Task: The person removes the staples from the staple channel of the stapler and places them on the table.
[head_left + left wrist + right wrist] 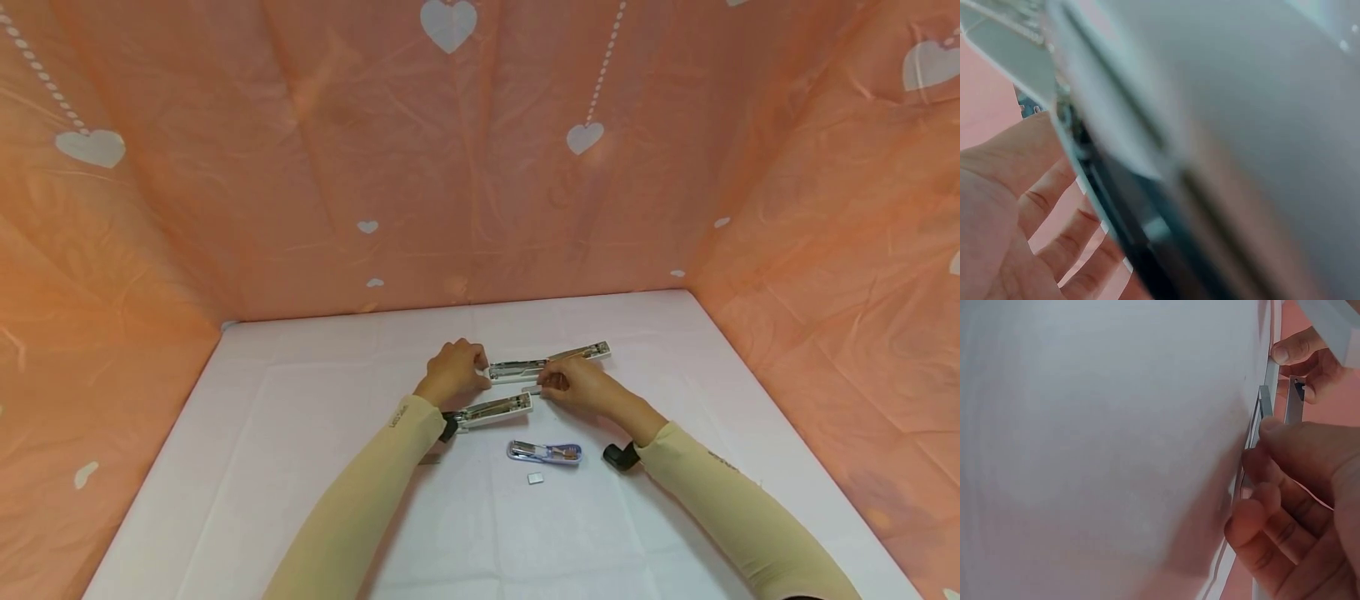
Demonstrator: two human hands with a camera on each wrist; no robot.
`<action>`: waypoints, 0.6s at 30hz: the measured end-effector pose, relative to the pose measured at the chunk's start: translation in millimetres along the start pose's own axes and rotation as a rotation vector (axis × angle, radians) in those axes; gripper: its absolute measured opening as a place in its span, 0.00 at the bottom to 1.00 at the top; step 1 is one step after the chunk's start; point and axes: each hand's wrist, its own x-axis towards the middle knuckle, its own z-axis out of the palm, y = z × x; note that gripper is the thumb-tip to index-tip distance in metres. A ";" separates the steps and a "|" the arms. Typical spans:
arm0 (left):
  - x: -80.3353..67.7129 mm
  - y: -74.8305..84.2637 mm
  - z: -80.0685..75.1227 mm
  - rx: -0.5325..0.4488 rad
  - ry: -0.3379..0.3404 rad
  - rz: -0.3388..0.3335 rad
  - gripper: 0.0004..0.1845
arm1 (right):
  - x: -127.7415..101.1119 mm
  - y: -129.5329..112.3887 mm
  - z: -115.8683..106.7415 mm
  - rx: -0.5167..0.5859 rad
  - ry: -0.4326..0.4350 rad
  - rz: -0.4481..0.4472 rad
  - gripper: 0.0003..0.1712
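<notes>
A long stapler [517, 367], opened out flat, lies across the far part of the table. At its left end, my left hand [453, 371] grips it between thumb and fingers. Just in front of that stapler, my right hand [581, 385] pinches a strip of staples [1264, 400] between thumb and forefinger. The strip stands beside the stapler's metal channel in the right wrist view. A second opened stapler [495, 408] lies nearer, partly behind the left wrist. A large blurred shape fills much of the left wrist view, with the palm and fingers behind it.
A small blue stapler [543, 452] lies in front of the hands. Closer still is a short block of staples [535, 478]. A thin strip [430, 459] lies beside the left forearm. Orange curtains [480, 167] with white hearts enclose the white table [300, 400].
</notes>
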 end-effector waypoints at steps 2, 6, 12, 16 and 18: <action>0.4 -0.4 0.3 -0.002 0.001 0.000 0.12 | 0.6 0.1 0.6 -0.013 0.003 0.005 0.07; 0.3 -1.3 -0.6 -0.005 -0.005 -0.006 0.14 | 1.4 0.0 2.2 -0.027 0.003 0.021 0.07; -5.7 -7.5 -6.1 -0.090 -0.070 0.006 0.18 | -0.3 -2.3 3.3 -0.027 0.002 0.039 0.07; -10.2 -17.1 -13.1 -0.182 -0.145 0.035 0.21 | -2.9 -4.6 1.3 -0.026 -0.012 0.058 0.08; -12.0 -22.6 -17.7 -0.185 -0.153 0.050 0.22 | -5.2 -5.1 -0.9 -0.023 -0.012 0.067 0.07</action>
